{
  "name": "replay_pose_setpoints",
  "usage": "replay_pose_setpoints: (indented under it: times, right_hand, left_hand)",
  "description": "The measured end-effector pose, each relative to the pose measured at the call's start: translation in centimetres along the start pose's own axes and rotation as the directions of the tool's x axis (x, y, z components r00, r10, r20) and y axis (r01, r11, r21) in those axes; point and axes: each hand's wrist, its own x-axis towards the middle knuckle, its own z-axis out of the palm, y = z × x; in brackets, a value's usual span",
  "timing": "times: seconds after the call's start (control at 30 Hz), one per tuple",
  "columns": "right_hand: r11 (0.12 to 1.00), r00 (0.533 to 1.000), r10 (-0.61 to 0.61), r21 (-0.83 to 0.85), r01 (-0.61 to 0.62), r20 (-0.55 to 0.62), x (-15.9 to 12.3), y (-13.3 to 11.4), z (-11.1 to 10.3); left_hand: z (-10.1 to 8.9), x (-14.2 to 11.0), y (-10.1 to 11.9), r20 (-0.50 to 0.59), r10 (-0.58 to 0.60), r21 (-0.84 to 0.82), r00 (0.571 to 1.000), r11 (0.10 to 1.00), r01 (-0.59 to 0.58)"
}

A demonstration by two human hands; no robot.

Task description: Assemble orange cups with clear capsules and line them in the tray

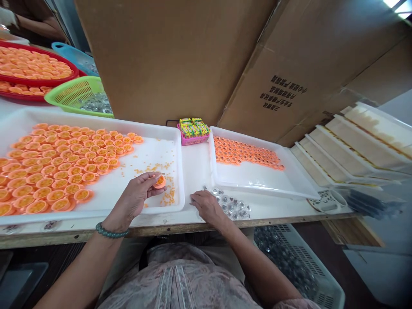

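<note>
White counter (196, 176) carrying two shallow white trays, the hands well apart. Left hand (135, 193) pinches an orange plastic cap (160, 182) above the left tray (178, 171), near spilled orange granules (169, 193). Right hand (209, 208) lies open on the counter, just beside loose clear glass beads (230, 205) outside the right tray (247, 176). Risks: unconfined beads could roll off the near counter edge if brushed; a slipping cap could fall among the granules.
</note>
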Motion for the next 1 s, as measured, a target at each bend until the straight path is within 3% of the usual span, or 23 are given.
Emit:
replay_pose_setpoints:
  times: [0.13,0.37,0.57,0.77,0.83,0.87,0.93,1.0]
  right_hand:
    - [0.993,0.985,0.110,0.066,-0.102,-0.134,-0.2,0.6,-0.5]
    - [0.983,0.969,0.172,0.099,-0.157,-0.176,-0.4,1.3,-1.0]
    - [0.993,0.992,0.106,0.055,-0.103,-0.062,0.4,1.2,-0.1]
    - [0.924,0.947,0.290,0.298,-0.240,-0.136,1.0,1.7,0.3]
    - [0.818,0.915,0.382,0.508,-0.270,-0.130,1.2,1.6,0.1]
    - [0.720,0.898,0.426,0.642,-0.263,-0.110,1.4,1.4,-0.1]
    - [0.447,0.883,0.469,0.872,-0.199,-0.039,1.9,0.7,-0.8]
    - [0.183,0.890,0.456,0.976,-0.116,0.021,2.3,-0.3,-1.8]
  left_hand:
    - [0.1,0.1,0.0,-0.014,0.004,-0.005,1.000,1.000,-0.005]
    - [0.1,0.1,0.0,-0.007,0.003,-0.011,1.000,1.000,-0.003]
    - [0.0,0.2,0.0,-0.024,-0.005,-0.012,1.000,1.000,0.005]
    - [0.0,0.0,0.1,-0.009,0.006,0.001,1.000,1.000,-0.006]
    - [0.0,0.0,0.0,-0.006,-0.002,0.013,1.000,1.000,0.002]
    - [0.0,0.0,0.0,-0.005,-0.005,0.013,1.000,1.000,0.005]
    - [0.0,0.1,-0.1,-0.007,-0.005,0.003,1.000,1.000,0.005]
    - [0.1,0.1,-0.2,-0.009,-0.003,-0.012,1.000,1.000,0.003]
